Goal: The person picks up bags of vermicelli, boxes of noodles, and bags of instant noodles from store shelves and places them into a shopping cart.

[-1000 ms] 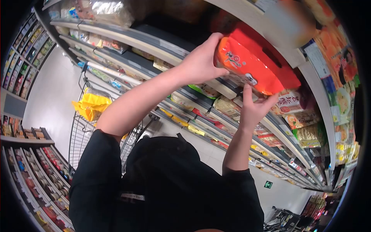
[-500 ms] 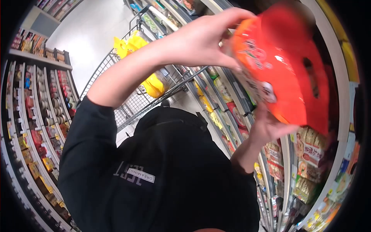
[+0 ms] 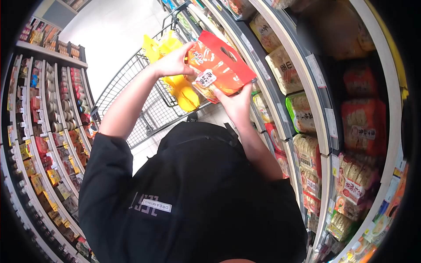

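A red and orange food packet, with white lettering and a cut-out handle slot along its top, is between my two hands over the near right part of the shopping cart. My left hand grips the packet's left edge with the thumb on its front. Low on the opposite side, my right hand holds the lower edge, fingers partly hidden. Yellow bags lie in the cart, partly covered by my left hand and the packet.
Shelves of packaged noodles run close along my right, with red packets on an upper level. A shelf of jars and packs lines the left side. Pale floor stretches beyond the cart.
Both hands have brought the red packet away from the right-hand shelf, leftward and over the cart's edge. The view has shifted slightly, exposing more of the shelf.
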The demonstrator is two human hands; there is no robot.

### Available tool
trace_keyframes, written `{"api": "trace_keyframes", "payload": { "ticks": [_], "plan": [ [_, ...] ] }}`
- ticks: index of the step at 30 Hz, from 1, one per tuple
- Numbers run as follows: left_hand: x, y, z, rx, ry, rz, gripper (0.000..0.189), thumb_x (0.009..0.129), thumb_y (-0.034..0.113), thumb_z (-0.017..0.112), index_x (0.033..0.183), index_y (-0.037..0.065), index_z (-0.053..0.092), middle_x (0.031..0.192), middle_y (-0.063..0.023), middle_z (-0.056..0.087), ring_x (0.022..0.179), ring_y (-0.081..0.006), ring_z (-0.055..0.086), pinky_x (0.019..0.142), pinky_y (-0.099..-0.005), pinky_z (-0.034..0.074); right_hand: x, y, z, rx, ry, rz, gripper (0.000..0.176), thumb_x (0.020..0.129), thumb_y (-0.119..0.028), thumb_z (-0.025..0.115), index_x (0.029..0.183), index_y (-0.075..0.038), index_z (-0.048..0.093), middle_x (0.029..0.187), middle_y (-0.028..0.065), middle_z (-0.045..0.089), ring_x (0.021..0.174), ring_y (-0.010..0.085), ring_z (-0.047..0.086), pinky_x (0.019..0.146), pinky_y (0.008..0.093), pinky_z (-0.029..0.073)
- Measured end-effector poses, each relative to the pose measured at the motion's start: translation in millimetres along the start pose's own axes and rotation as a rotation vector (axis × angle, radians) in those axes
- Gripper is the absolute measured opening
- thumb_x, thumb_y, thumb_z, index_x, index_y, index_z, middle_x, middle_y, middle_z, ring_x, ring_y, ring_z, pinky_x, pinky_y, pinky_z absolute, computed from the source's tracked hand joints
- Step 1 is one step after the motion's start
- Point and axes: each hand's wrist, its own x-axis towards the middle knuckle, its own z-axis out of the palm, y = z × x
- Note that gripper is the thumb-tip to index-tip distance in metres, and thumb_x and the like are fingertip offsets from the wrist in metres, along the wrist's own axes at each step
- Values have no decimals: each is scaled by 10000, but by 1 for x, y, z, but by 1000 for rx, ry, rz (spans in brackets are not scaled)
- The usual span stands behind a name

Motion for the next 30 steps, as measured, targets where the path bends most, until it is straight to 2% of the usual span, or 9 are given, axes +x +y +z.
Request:
{"api": "trace_keyframes", "payload": {
  "ticks": [4,6,9,11,14,17,20,23,30],
  "plan": [
    [16,-28,3,-29,64,16,959,729,-2,803,1554,26,314,1389,-118,602,1286,-196,571,1098,-331,469,4,12,18,-127,43,18,891,705,-194,947,1361,35,390,1333,241,424,1307,395,457,1107,501,394],
    [19,-25,6,-133,62,-49,945,726,-30,780,1549,30,318,1376,-103,610,1273,-183,576,1089,-325,473,5,20,22,-137,25,-11,895,700,-188,947,1366,31,391,1340,238,414,1319,399,444,1113,497,392],
    [23,-28,6,-118,-28,-86,1053,722,-74,773,1614,14,220,1436,-105,567,1320,-190,536,1118,-318,433,-2,26,24,-201,18,36,903,696,-178,945,1379,24,390,1354,233,399,1341,401,418,1127,492,385],
    [16,-18,10,-99,8,-147,1073,726,-82,743,1633,13,176,1450,-108,555,1322,-183,532,1123,-316,427,-6,27,24,-238,11,28,914,693,-174,946,1392,19,388,1360,228,395,1356,402,400,1140,488,378],
    [13,-43,11,-153,88,-163,1036,723,-94,714,1627,36,225,1432,-93,565,1314,-178,537,1122,-314,422,-8,25,25,-284,-26,-45,927,690,-196,948,1406,18,400,1361,213,403,1369,401,382,1169,478,362],
    [18,-76,4,-130,50,-117,1108,731,-102,731,1654,51,137,1401,-96,595,1283,-174,571,1076,-304,466,-10,27,26,-326,-97,12,915,692,-221,946,1404,15,422,1376,206,410,1368,390,378,1173,483,357],
    [13,-78,6,-82,54,-155,1057,730,-110,720,1632,45,191,1388,-92,603,1268,-173,579,1072,-308,468,-18,30,25,-374,-141,-29,855,717,-224,923,1421,-29,480,1419,163,414,1348,375,379,1163,491,363],
    [12,-64,15,-181,50,-144,917,702,-154,658,1541,81,372,1338,-59,618,1259,-158,568,1087,-320,447,-20,34,22,-386,-141,-62,762,725,-238,909,1383,-63,567,1413,151,454,1319,373,407,1145,488,384],
    [19,-68,27,-176,58,-139,936,713,-189,648,1557,81,344,1393,-56,601,1298,-179,569,1106,-326,450,-18,46,16,-362,-112,-83,731,716,-269,912,1348,-64,607,1391,169,493,1291,389,449,1120,493,408]
  ]
}}
